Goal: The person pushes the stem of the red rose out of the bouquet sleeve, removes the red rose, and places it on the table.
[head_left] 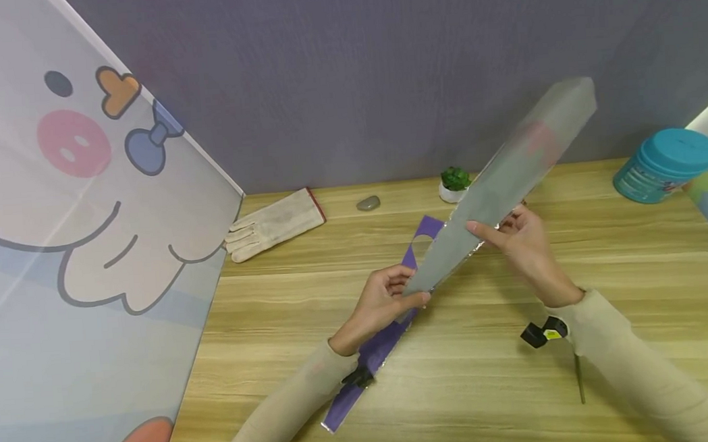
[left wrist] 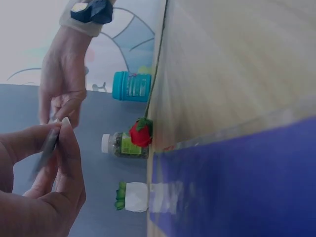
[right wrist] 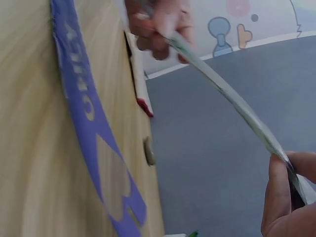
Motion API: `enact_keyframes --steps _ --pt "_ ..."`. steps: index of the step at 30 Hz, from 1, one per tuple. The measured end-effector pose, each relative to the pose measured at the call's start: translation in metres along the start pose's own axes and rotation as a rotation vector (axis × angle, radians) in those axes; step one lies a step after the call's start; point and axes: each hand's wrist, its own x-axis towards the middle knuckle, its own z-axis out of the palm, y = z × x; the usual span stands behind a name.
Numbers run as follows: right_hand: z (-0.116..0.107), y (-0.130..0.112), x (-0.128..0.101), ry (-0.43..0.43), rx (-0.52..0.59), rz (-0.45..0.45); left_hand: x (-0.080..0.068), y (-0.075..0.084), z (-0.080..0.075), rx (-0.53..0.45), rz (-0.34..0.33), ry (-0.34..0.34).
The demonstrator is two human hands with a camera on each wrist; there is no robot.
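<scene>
Nearest on the counter point(head_left: 461, 377): a purple paper strip point(head_left: 371, 358) lies diagonally, near end toward the person, far end with a heart-shaped cutout reaching toward the middle. The left sleeve crosses over it. A thin green stem point(head_left: 580, 379) lies on the right, near the right sleeve.

Left hand point(head_left: 383, 299): fingers curled, thumb and fingers pinching the near, narrow end of the translucent sleeve point(head_left: 503, 178). The left wrist view shows the pinch on a thin edge. Grip is clenched on the sleeve.

Right hand point(head_left: 528, 244): holds the same sleeve further along, thumb on top, fingers under. Right wrist view shows the thumb pressed on the sheet edge. Grip is grasping the sleeve.

The sleeve is off the counter, held in the air between both hands, slanting from near left up to far right, wide end free above the far counter edge. A reddish blur shows through its upper part; cannot tell what it is.

Far side: a work glove point(head_left: 275, 224) far left, a small grey stone point(head_left: 368, 203), a little potted plant point(head_left: 455, 183), a teal-lidded tub point(head_left: 667, 164) far right. Cartoon panel point(head_left: 72, 197) stands on the left.

Step in hand, as I judge: handling the sleeve, likely opening or straightening it. Next move would call for keeping both pinches firm and parting the layers without creasing.
</scene>
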Motion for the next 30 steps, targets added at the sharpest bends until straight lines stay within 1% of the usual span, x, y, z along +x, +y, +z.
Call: enact_keyframes --steps 3,6,8,12,17,20,23,24,26,30 --pt "0.000 0.003 -0.002 -0.022 -0.046 0.014 0.000 0.001 -0.001 0.003 0.016 0.003" --pt "0.000 0.006 -0.003 -0.024 -0.105 0.005 0.000 0.001 0.000 0.023 0.005 -0.007" --pt "0.001 0.009 -0.003 -0.030 -0.197 0.004 0.000 0.001 0.000 0.039 0.001 -0.012" --pt "0.004 0.015 -0.005 -0.065 -0.331 0.018 0.001 0.000 0.001 0.069 0.018 -0.012" --pt "0.003 0.021 -0.007 -0.094 -0.449 0.017 0.003 -0.002 0.002 0.060 0.025 -0.032" --pt "0.005 0.026 -0.009 -0.125 -0.465 0.010 0.004 -0.002 0.002 0.050 0.029 -0.038" --pt "0.009 0.032 -0.010 -0.154 -0.417 0.017 0.005 -0.003 0.002 0.042 0.037 -0.031" --pt "0.010 0.034 -0.011 -0.158 -0.388 0.023 0.005 -0.002 0.002 0.038 0.038 -0.028" --pt "0.011 0.037 -0.013 -0.158 -0.373 0.024 0.006 -0.002 0.002 0.032 0.037 -0.024" --pt "0.012 0.041 -0.016 -0.164 -0.403 0.012 0.007 -0.004 0.002 0.027 0.032 -0.015"
